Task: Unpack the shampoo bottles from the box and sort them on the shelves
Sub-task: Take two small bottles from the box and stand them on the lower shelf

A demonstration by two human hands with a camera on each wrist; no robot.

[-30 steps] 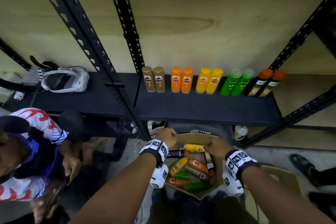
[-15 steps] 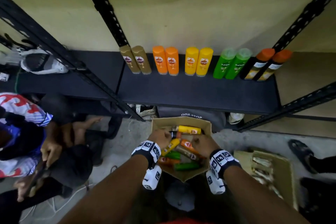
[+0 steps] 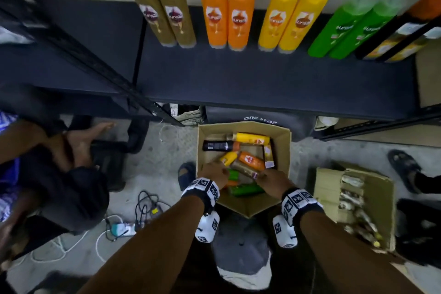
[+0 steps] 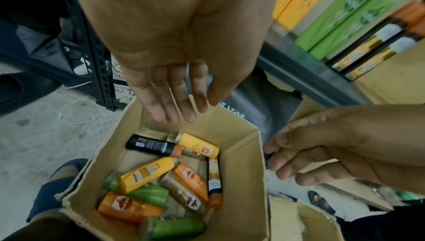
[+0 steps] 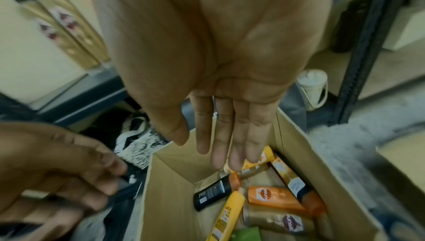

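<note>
An open cardboard box [image 3: 281, 141] stands on the floor below the shelf [image 3: 262, 83]. Several shampoo bottles lie loose in it: a yellow one [image 3: 251, 138], a black one [image 3: 218, 145], an orange one [image 3: 251, 160] and a green one [image 3: 245, 190]. My left hand [image 3: 214, 172] hovers over the box's near left part with straight fingers [image 4: 174, 103] and holds nothing. My right hand [image 3: 272, 178] hangs over the near right part, its fingers [image 5: 239, 145] also straight and empty. On the shelf, pairs of gold [image 3: 164, 14], orange [image 3: 226, 16], yellow [image 3: 288, 19], green [image 3: 350, 28] and black bottles [image 3: 403, 38] stand in a row.
A second cardboard box [image 3: 353, 203] with packets sits at the right. A seated person [image 3: 59, 174] is on the left. Cables and a power strip [image 3: 124, 228] lie on the floor. A black shelf post [image 3: 95, 64] slants down to the box's left. A sandalled foot [image 3: 403, 167] is far right.
The view has tilted down and come closer to the box. Both hands have moved from the box's far rim to its near half, still empty.
</note>
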